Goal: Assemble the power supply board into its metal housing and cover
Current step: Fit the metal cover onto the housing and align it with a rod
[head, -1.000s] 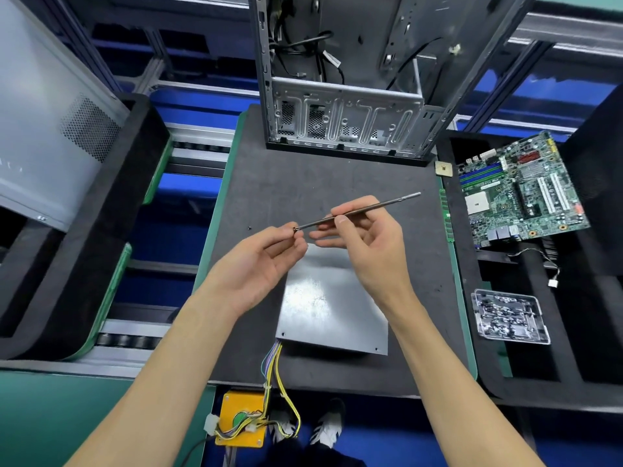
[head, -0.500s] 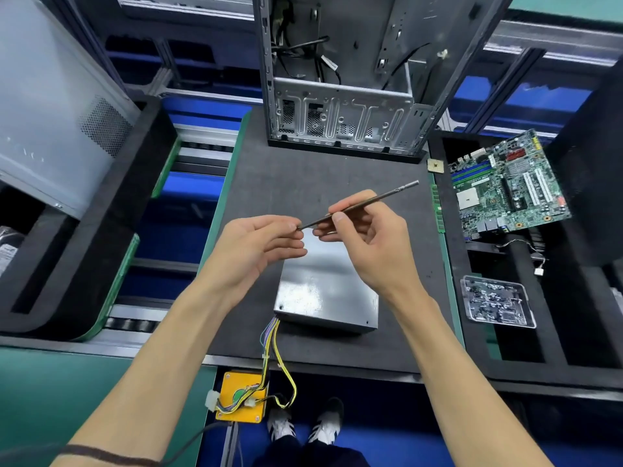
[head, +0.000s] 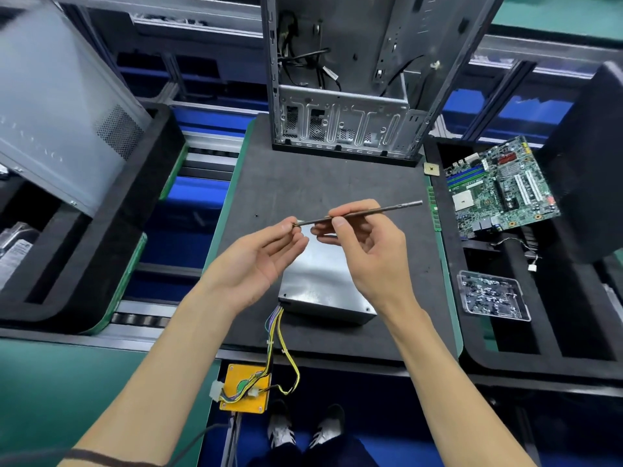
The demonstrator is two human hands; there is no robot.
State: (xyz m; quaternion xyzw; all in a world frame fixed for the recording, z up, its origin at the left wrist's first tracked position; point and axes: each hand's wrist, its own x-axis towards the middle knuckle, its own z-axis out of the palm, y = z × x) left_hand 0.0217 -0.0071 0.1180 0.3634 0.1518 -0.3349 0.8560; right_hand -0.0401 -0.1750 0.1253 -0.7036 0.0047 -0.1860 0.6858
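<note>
Power supply housing (head: 323,281), closed silver metal box, flat on the dark mat (head: 303,190), coloured wires (head: 279,335) trailing off its near-left corner. Above the housing, long thin driver bit (head: 360,214), pinched mid-shaft in the right hand (head: 367,251), tip met by the left hand (head: 259,261), thumb and forefinger closed on something tiny there, too small to identify. Beyond the housing, open computer chassis (head: 344,96) upright. Right of the housing, green motherboard (head: 499,187) and clear screw tray (head: 492,294).

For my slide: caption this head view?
Both hands hold a thin metal rod above the closed metal box.
</note>
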